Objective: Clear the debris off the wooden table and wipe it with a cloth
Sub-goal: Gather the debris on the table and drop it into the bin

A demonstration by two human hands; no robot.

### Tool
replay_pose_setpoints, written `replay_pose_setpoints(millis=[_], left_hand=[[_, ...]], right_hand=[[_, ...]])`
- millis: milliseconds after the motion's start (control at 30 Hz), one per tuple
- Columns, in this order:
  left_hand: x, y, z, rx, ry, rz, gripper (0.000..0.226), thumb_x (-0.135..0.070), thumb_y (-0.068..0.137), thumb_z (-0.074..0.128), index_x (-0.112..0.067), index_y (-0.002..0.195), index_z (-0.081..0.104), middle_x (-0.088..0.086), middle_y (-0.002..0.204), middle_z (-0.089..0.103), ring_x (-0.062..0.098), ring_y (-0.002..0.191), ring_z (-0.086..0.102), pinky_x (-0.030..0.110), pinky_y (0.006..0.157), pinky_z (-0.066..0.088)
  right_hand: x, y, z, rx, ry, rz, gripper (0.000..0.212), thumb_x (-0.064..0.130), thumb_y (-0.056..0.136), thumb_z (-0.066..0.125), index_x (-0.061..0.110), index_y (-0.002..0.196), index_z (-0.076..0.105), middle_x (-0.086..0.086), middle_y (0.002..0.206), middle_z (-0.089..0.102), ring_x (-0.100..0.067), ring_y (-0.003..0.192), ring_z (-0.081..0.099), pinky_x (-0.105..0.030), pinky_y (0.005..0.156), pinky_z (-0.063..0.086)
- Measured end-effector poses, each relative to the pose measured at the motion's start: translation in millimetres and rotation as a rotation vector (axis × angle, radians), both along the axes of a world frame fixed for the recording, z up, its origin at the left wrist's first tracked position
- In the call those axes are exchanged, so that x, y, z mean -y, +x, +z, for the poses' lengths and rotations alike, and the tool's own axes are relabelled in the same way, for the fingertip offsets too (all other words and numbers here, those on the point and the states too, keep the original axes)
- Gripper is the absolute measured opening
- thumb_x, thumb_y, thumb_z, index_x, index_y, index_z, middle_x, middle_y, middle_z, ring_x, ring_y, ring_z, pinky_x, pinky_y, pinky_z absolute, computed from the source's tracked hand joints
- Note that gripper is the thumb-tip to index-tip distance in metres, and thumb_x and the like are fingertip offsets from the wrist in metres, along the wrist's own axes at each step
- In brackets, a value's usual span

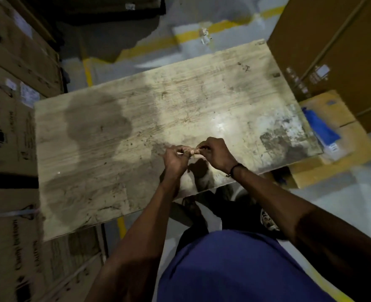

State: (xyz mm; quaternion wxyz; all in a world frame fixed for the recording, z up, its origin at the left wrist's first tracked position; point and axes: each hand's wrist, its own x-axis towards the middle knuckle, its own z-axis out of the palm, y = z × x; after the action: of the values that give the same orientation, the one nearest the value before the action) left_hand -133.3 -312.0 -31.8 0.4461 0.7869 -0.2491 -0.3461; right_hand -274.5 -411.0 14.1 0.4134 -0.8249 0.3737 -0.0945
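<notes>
Above wooden table (136,118), small debris (190,151) pinched between left grip (175,159), right grip (217,153)

The wooden table (119,153) is lying bare and pale, showing dark damp patches toward its left edge and whitish scuffing near its right edge. A small pale scrap of debris (190,151) is sitting pinched near the front edge.

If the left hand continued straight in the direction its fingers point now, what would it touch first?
Most likely the right hand. The left hand points its curled fingers to the right, and both hands pinch a small piece of debris between them above the wooden table. Exact depth is unclear.
</notes>
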Motion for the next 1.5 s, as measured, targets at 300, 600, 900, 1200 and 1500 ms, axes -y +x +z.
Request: replay_pose_setpoints(millis=[300, 600, 900, 1200, 1500], left_hand=[[8, -70, 15, -0.006, 0.114, -0.173, 0.014, -0.026, 0.083, 0.089, -0.016, 0.093, 0.085, 0.006, 0.095, 0.079, 0.024, 0.091, 0.076, 0.039, 0.086, 0.063], [12, -203, 32, 0.144, 0.077, -0.572, 0.018, -0.025, 0.083, 0.085, -0.011, 0.094, 0.085, 0.012, 0.095, 0.080, 0.019, 0.088, 0.074, 0.026, 0.077, 0.053], [-15, -377, 30, 0.075, 0.084, -0.926, 0.010, -0.013, 0.088, 0.080, -0.004, 0.091, 0.083, 0.006, 0.089, 0.078, 0.019, 0.086, 0.073, 0.025, 0.069, 0.054], [1, -497, -53, 0.123, 0.165, -1.135, 0.039, -0.041, 0.082, 0.060, -0.009, 0.091, 0.079, 0.018, 0.094, 0.079, 0.036, 0.092, 0.074, 0.045, 0.081, 0.061], [29, -554, -199, 0.276, 0.220, -1.304, 0.029, -0.030, 0.097, 0.067, -0.003, 0.101, 0.077, 0.016, 0.099, 0.077, 0.031, 0.095, 0.072, 0.033, 0.078, 0.048]], right_hand=[[-19, -92, 26, -0.015, 0.060, -0.209, 0.013, 0.012, 0.093, 0.078, 0.002, 0.101, 0.083, -0.019, 0.095, 0.077, -0.018, 0.082, 0.063, -0.010, 0.068, 0.039], [-55, -238, 20, -0.037, 0.084, -0.473, 0.015, 0.005, 0.098, 0.069, 0.004, 0.101, 0.083, -0.015, 0.101, 0.079, -0.024, 0.091, 0.070, -0.034, 0.079, 0.052], [-132, -415, -1, -0.064, 0.145, -0.756, 0.018, 0.017, 0.098, 0.066, 0.017, 0.092, 0.083, -0.005, 0.092, 0.080, -0.023, 0.085, 0.071, -0.046, 0.080, 0.057], [-162, -517, -41, -0.076, 0.149, -0.996, 0.017, 0.000, 0.096, 0.064, -0.005, 0.096, 0.080, -0.027, 0.102, 0.077, -0.044, 0.098, 0.071, -0.050, 0.085, 0.050], [-148, -549, -223, 0.002, 0.354, -1.291, 0.036, 0.030, 0.083, 0.063, 0.003, 0.097, 0.084, -0.019, 0.103, 0.080, -0.038, 0.106, 0.073, -0.032, 0.088, 0.048]])
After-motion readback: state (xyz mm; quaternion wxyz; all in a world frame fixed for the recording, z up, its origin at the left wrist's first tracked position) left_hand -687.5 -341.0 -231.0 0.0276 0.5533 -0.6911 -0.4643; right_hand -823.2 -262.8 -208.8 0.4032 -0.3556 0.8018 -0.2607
